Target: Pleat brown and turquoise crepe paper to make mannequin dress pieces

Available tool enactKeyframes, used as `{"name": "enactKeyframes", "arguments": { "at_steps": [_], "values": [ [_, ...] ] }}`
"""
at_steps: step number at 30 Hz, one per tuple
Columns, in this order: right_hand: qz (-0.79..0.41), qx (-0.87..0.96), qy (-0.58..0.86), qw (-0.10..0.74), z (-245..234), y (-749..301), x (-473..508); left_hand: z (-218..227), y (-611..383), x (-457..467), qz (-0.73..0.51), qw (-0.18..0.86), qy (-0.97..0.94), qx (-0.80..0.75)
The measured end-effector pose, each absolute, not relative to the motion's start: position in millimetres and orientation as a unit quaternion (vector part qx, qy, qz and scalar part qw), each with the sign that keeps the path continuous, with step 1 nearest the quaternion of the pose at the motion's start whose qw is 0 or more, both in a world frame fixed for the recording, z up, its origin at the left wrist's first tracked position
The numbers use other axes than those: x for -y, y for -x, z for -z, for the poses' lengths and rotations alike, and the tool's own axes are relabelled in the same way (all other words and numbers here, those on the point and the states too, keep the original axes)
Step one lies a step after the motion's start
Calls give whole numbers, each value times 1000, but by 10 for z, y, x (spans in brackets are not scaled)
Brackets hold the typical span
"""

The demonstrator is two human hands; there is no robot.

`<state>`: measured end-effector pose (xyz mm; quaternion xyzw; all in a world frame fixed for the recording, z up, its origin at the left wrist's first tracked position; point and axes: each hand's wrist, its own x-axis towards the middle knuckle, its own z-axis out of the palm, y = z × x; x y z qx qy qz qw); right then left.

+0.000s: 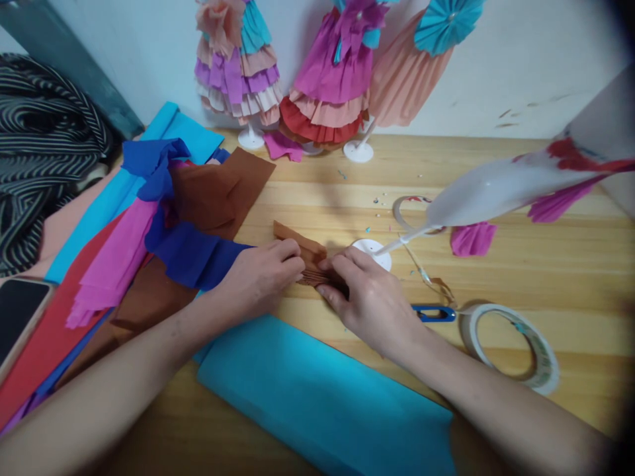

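My left hand [262, 274] and my right hand [367, 294] meet at the middle of the wooden table [496, 277]. Both pinch a small pleated piece of brown crepe paper [305, 254] and press it against the wood. The fingers of each hand are closed on the paper's folds. Just behind my right hand stands the round white base of a bare white doll form [496, 188], which leans off to the right. A blue-handled pair of scissors [436, 313] lies right of my right wrist, mostly hidden by it.
A turquoise paper sheet [317, 390] lies in front of my arms. Sheets of brown, blue, pink, red paper [163, 225] pile at left, beside a phone [17, 317]. A tape roll [516, 350] lies right. Three paper-dressed dolls [327, 79] stand along the wall.
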<state>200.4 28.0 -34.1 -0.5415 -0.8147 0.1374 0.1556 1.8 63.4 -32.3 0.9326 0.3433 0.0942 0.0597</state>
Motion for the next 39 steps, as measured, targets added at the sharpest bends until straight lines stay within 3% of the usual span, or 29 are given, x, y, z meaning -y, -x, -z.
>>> {"name": "enactKeyframes", "arguments": {
  "at_steps": [20,30,39],
  "values": [
    [-136,823,530,153,328,-1994,-294,357,46,-640,-163,67,-915,-364],
    [-134,832,502,193,373,-1998,-298,298,78,-660,-374,149,-804,-438],
    [-132,852,454,225,382,-2052,-270,303,165,-696,-357,214,-768,-487]
  ]
}}
